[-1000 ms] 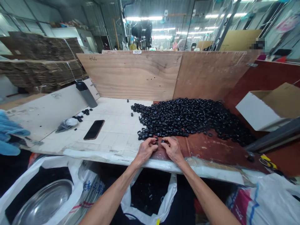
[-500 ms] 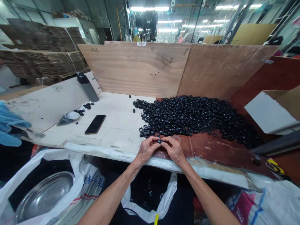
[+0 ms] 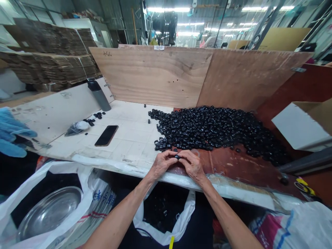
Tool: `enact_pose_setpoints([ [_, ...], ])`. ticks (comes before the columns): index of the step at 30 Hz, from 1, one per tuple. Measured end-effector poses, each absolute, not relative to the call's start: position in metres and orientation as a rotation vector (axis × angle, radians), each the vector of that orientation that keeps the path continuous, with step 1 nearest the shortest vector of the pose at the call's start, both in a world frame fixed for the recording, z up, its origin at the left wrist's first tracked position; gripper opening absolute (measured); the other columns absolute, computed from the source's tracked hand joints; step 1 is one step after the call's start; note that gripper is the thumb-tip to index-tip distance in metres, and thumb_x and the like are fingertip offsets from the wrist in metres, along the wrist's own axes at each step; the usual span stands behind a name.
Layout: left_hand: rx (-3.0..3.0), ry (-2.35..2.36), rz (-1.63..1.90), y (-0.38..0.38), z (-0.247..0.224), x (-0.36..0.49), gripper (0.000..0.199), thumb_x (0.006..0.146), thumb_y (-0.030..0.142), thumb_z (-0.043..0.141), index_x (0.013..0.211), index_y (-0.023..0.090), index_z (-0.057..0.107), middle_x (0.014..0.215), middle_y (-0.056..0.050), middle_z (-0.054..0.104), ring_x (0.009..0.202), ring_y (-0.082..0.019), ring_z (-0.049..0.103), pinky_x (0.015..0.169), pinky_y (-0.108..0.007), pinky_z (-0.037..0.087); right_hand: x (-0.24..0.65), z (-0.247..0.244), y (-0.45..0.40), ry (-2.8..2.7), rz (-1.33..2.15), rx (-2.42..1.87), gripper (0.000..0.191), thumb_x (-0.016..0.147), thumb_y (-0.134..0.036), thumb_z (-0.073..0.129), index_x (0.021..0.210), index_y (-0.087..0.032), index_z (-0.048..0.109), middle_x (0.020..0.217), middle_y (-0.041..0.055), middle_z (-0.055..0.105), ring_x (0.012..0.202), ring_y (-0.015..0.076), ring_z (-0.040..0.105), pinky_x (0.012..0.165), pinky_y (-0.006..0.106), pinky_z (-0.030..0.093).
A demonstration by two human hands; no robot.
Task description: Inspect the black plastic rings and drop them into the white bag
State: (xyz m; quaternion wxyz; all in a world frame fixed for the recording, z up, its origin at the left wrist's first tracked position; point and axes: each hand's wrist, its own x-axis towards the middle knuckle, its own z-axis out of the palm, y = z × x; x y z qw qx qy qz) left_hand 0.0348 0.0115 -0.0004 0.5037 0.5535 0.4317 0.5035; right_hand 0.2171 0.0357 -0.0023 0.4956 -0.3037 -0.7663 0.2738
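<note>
Near the bench's front edge, a small black plastic part (image 3: 177, 156) is pinched between the fingertips of both hands. My left hand (image 3: 163, 164) grips it from the left with thumb and forefinger. From the other side my right hand (image 3: 192, 166) closes its thumb and fingers on the same part. Just beyond the fingertips lies another small black piece (image 3: 175, 150). A wide heap of similar black parts (image 3: 207, 128) spreads behind and to the right of my hands. The exact shape of the held part is too small to make out.
A phone (image 3: 106, 135) and a grey bottle (image 3: 99, 95) are on the bench's left side. Wooden boards (image 3: 153, 76) wall the back. Below the edge hangs an open white bag (image 3: 190, 204) with black parts inside. At right are a white box (image 3: 298, 126) and yellow-handled scissors (image 3: 306, 186).
The camera view has shifted slightly. Both hands keep their pinch on the small black part in nearly the same place.
</note>
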Motion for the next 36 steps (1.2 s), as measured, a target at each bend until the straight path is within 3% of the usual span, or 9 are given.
enact_pose_setpoints([
  [5,1.444,1.033,1.327,0.011,-0.002,0.037,0.021,0.081,0.022,0.069,0.101,0.017,0.07,0.102,-0.007,0.07,0.097,-0.021,0.064,0.092,-0.034,0.051,0.218,-0.003,0.034,-1.834,0.712,-0.898,0.012,0.087,-0.019,0.062,0.097,-0.021,0.067,0.093,0.0055,0.068,0.086,0.0201,0.065,0.081,0.033,0.053],
  [13,1.657,1.03,1.366,0.008,0.001,0.04,0.016,0.082,0.02,0.069,0.099,0.019,0.071,0.1,-0.006,0.067,0.097,-0.021,0.062,0.094,-0.034,0.048,0.218,-0.007,0.033,-1.681,1.064,-0.976,0.015,0.088,-0.033,0.062,0.094,-0.019,0.066,0.078,0.0016,0.066,0.062,0.0148,0.06,0.057,0.025,0.05],
  [19,1.405,1.097,1.258,0.008,0.001,0.038,0.022,0.079,0.025,0.071,0.101,0.018,0.071,0.099,-0.006,0.071,0.091,-0.021,0.065,0.086,-0.033,0.052,0.218,0.0,0.034,-1.805,0.827,-0.808,0.008,0.085,-0.02,0.065,0.092,-0.022,0.068,0.095,0.005,0.068,0.094,0.0212,0.063,0.088,0.035,0.05],
  [30,1.484,1.054,1.355,0.003,0.012,0.04,0.018,0.079,0.029,0.071,0.094,0.019,0.072,0.095,-0.006,0.069,0.095,-0.022,0.063,0.093,-0.034,0.048,0.217,0.007,0.029,-1.746,0.91,-0.904,0.019,0.085,-0.031,0.065,0.101,-0.021,0.068,0.096,0.0064,0.069,0.085,0.0216,0.066,0.077,0.033,0.056],
  [33,1.468,1.066,1.392,-0.004,0.019,0.043,0.02,0.076,0.033,0.074,0.091,0.02,0.075,0.093,-0.006,0.07,0.093,-0.022,0.064,0.091,-0.035,0.049,0.22,0.008,0.026,-1.805,0.784,-0.916,0.018,0.087,-0.038,0.061,0.088,-0.024,0.072,0.092,0.0066,0.072,0.087,0.024,0.068,0.082,0.035,0.056],
  [36,1.365,1.158,1.387,-0.002,0.014,0.044,0.03,0.067,0.041,0.08,0.089,0.022,0.077,0.091,-0.007,0.073,0.088,-0.024,0.066,0.085,-0.036,0.051,0.225,-0.007,0.04,-1.763,0.707,-0.901,0.024,0.079,-0.048,0.066,0.081,-0.026,0.074,0.091,0.0076,0.074,0.084,0.0278,0.071,0.078,0.036,0.061],
])
